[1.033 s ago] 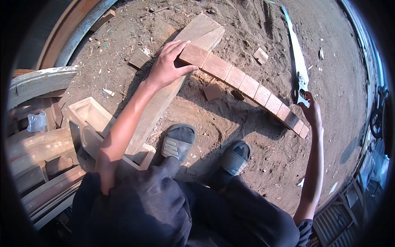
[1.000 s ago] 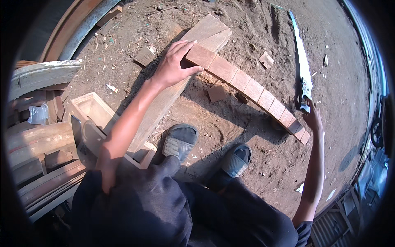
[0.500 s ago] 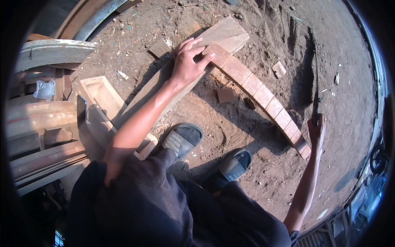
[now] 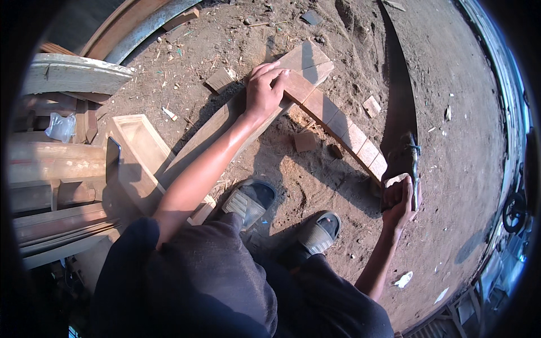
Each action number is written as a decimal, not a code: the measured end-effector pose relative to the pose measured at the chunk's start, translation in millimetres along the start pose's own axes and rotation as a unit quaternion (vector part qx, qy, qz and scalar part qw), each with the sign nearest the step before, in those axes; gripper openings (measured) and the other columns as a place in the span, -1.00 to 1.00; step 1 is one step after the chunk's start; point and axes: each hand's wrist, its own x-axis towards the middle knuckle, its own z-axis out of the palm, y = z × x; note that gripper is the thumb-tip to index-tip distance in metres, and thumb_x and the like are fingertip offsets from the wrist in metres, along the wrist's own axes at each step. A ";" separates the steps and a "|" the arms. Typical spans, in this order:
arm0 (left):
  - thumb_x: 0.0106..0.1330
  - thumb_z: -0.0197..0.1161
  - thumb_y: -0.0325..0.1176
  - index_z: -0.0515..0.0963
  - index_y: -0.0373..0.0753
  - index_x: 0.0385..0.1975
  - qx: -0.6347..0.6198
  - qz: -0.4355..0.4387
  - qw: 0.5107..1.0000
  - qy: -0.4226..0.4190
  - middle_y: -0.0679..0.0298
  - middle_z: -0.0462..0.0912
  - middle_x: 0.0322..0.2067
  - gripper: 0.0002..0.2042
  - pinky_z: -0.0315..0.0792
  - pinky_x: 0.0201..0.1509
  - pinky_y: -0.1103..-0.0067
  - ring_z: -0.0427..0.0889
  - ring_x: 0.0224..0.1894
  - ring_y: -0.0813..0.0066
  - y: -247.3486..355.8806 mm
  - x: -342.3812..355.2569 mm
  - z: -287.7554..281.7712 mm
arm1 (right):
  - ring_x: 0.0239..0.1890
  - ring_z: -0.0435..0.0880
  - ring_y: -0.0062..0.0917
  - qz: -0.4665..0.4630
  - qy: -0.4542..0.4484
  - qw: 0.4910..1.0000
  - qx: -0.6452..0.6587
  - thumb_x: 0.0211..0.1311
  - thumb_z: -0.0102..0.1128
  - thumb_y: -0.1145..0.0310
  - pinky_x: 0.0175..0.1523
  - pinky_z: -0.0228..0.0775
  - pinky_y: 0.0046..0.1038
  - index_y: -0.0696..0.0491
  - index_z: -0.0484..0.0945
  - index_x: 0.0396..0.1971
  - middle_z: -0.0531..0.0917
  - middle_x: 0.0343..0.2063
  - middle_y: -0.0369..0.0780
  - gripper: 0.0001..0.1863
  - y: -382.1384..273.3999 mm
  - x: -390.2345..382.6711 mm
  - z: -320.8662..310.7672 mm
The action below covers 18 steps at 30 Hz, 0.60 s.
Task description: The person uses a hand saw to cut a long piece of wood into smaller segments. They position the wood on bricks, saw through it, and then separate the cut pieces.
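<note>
My left hand [image 4: 262, 94] grips the upper end of a curved wooden piece [image 4: 322, 107], thumb on top and the other fingers partly hidden. Crosswise cuts or lines divide this piece into several blocks. Its held end rests on a thick wooden beam [image 4: 307, 56] lying slantwise on the ground. In my right hand [image 4: 399, 204] is the handle of a handsaw [image 4: 401, 96], closed fingers around it. The long dark blade points away from me, apart from the beam. Saw and right hand hide the lower end of the curved piece.
Left of me stands an open wooden box-like frame [image 4: 141, 127] beside stacked boards [image 4: 62, 160]. Small wood offcuts [image 4: 305, 142] lie on the sandy ground [image 4: 451, 169]. My sandalled feet [image 4: 251, 203] are just below the curved piece. A wheel [image 4: 514, 211] shows at the right edge.
My right hand has swung the saw leftward, over the lower end of the curved piece, and the blade now shows its broad face. My left hand keeps its hold on the piece.
</note>
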 end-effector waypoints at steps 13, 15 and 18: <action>0.37 0.03 -0.05 0.42 -0.41 -0.09 0.135 -0.041 0.989 0.045 -0.07 0.34 -0.01 -0.55 0.25 0.10 0.15 0.36 0.00 -0.09 -19.3 -33.1 4.5 | -0.54 0.25 -0.70 0.063 -0.036 0.996 -0.055 0.27 0.20 0.30 -0.49 0.07 -0.59 0.07 0.41 -0.28 0.31 -0.55 -0.35 -0.80 67.1 -32.6 71.4; 0.37 -0.09 0.07 0.32 -0.50 0.10 -0.035 -0.139 0.982 -0.120 -0.22 0.22 0.19 -0.36 -0.05 0.37 0.01 0.19 0.26 -0.22 14.0 -8.8 -12.8 | -0.56 0.24 -0.70 0.031 -0.032 0.997 -0.068 0.28 0.19 0.29 -0.50 0.05 -0.59 0.06 0.40 -0.30 0.30 -0.57 -0.35 -0.81 61.5 -19.7 67.1; 0.35 -0.10 0.02 0.35 -0.54 0.07 -0.005 -0.141 0.984 -0.112 -0.21 0.26 0.16 -0.37 0.00 0.35 0.07 0.24 0.21 -0.16 13.9 -12.3 -20.5 | -0.58 0.22 -0.71 0.035 -0.063 0.994 -0.079 0.28 0.18 0.29 -0.52 0.03 -0.59 0.06 0.40 -0.33 0.28 -0.59 -0.36 -0.81 60.5 -17.2 65.9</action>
